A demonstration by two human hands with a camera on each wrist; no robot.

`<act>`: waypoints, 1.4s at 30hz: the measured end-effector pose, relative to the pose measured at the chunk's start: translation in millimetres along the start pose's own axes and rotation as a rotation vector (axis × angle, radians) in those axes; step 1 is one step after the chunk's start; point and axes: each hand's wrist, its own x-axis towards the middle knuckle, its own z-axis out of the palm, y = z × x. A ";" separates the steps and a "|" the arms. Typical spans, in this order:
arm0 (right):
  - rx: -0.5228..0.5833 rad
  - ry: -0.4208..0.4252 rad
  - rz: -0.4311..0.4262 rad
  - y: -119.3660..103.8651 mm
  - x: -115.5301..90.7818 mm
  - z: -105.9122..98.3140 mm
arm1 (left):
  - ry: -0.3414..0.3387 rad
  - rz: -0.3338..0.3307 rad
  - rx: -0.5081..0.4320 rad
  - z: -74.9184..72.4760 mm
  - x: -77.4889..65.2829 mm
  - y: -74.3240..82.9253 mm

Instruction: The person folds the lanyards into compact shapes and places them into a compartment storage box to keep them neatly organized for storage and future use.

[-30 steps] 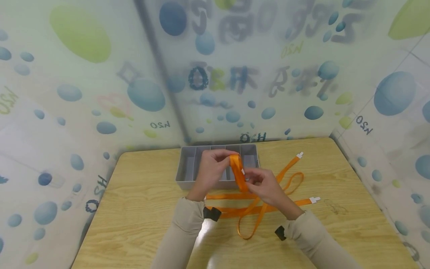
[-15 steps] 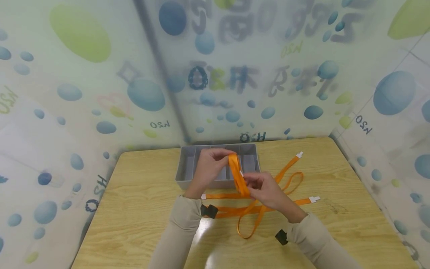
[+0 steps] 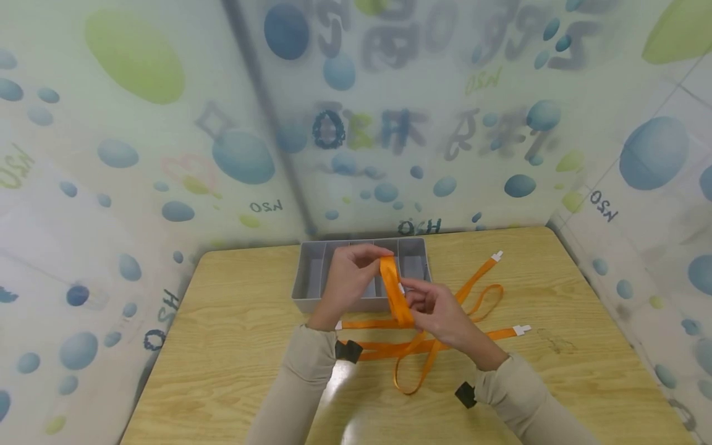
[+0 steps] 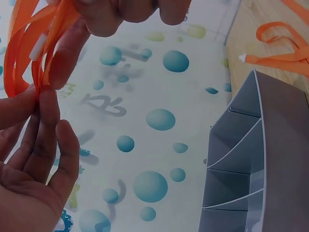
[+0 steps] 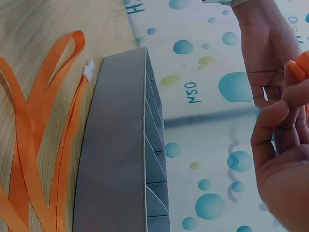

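Observation:
A folded orange lanyard (image 3: 392, 290) hangs between my two hands, above the front of a grey divided box (image 3: 308, 305). My left hand (image 3: 347, 278) pinches its upper end between thumb and fingers. At the lower end, my right hand (image 3: 439, 312) holds the bundle with thumb and curled fingers. In the left wrist view the lanyard (image 4: 18, 63) shows as several loops with a small white piece among them. Only a bit of the orange bundle (image 5: 303, 65) appears in the right wrist view, mostly hidden by fingers.
More orange lanyards (image 3: 413, 389) with white clips (image 3: 521, 330) lie crossed on the wooden table (image 3: 233, 346), in front of the box and to its right. Behind the table stands a wall (image 3: 384, 173) with blue and green spots.
The right hand has shifted slightly down, and the lanyard's lower end with it. The left hand keeps its pinch almost in place.

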 end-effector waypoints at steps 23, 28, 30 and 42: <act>0.004 0.023 -0.111 2.7 -1.6 3.4 | -0.043 -0.052 0.006 -6.1 -2.3 -3.6; 0.037 0.012 -0.136 0.5 -2.2 3.5 | -0.076 -0.031 0.013 -4.0 -5.7 -3.2; 0.053 0.008 -0.148 -0.4 -2.6 3.0 | -0.087 -0.024 0.013 -2.8 -7.0 -5.0; 0.101 0.040 -0.174 0.9 -3.0 -2.1 | -0.175 0.048 0.019 6.6 -15.1 -23.7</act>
